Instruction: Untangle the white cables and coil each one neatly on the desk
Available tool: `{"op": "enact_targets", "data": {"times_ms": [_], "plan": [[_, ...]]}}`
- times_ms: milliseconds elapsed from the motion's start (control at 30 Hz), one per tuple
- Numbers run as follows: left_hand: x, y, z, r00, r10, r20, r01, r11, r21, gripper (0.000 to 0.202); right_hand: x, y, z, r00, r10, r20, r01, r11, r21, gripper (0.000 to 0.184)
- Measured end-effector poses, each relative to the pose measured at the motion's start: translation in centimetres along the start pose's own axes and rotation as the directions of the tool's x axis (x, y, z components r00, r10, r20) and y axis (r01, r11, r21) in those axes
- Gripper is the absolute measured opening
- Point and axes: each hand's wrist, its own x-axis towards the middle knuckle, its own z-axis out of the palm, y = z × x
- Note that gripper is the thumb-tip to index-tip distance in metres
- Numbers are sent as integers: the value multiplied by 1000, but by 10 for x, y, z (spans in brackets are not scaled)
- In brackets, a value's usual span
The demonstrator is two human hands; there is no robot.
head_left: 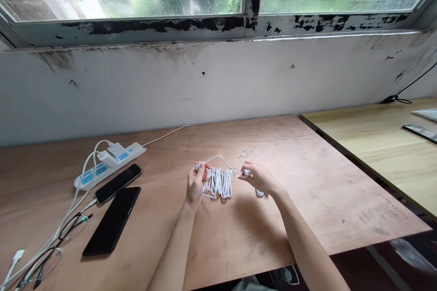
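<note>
A white cable point(218, 183) lies bunched in long loops on the plywood tabletop point(307, 191), directly in front of my hands. My left hand point(196, 184) pinches a metal-tipped USB plug point(197, 166) at one end of the cable. My right hand point(260, 178) grips a small white connector point(246, 173), and a short loop of cable point(260, 193) hangs below that hand. A thin strand of cable runs between the bunch and my right hand. Just beyond that hand lies a faint, thin wire tangle point(246, 153).
To the left stand a white power strip point(109, 163) with plugged-in chargers, several white cables, a smartphone point(118, 183), a second black phone point(111, 221), and eyeglasses point(73, 232). A light wooden table point(368, 145) adjoins at right. A stained wall rises behind.
</note>
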Motion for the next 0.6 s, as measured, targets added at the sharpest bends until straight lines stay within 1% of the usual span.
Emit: {"op": "enact_targets", "data": {"times_ms": [67, 100, 167, 200, 267, 333, 367, 400, 467, 500, 533, 567, 600], "plan": [[0, -1, 0, 1000, 1, 6, -2, 999, 36, 38, -2, 1, -2, 1000, 27, -2, -27, 992, 125, 15], [-1, -3, 1, 1000, 4, 9, -5, 997, 71, 38, -3, 1, -2, 999, 42, 3, -42, 976, 214, 17], [-1, -5, 1, 1000, 23, 21, -27, 983, 183, 39, -3, 3, -1, 998, 58, 22, -62, 902, 428, 23], [-2, -6, 2, 999, 41, 32, -48, 966, 253, 39, -2, 3, 0, 997, 67, 30, -72, 844, 532, 27], [-4, -9, 3, 995, 77, 69, -99, 912, 399, 39, 1, 5, 6, 997, 80, 20, -70, 689, 721, 35], [-6, -9, 5, 988, 86, 128, -141, 840, 524, 38, 6, 5, 13, 990, 127, -63, -12, 517, 856, 41], [-8, -9, 6, 983, 80, 167, -163, 801, 576, 37, 8, 5, 17, 974, 183, -132, 38, 445, 895, 44], [-9, -9, 7, 975, 72, 212, -192, 758, 624, 36, 10, 4, 20, 943, 260, -207, 93, 392, 915, 46], [-12, -7, 10, 946, 54, 320, -273, 665, 695, 33, 14, 2, 24, 839, 431, -333, 194, 335, 922, 45], [-13, -6, 11, 926, 44, 375, -319, 622, 715, 32, 16, 1, 26, 787, 495, -369, 238, 308, 921, 42], [-14, -6, 12, 905, 31, 425, -361, 585, 727, 32, 17, 0, 26, 747, 540, -388, 282, 271, 921, 39], [-15, -5, 13, 886, 16, 464, -394, 555, 733, 31, 17, -1, 26, 722, 573, -388, 318, 223, 922, 37], [-17, -4, 14, 871, -1, 492, -416, 533, 737, 31, 18, -2, 25, 709, 598, -373, 344, 168, 924, 35]]}}
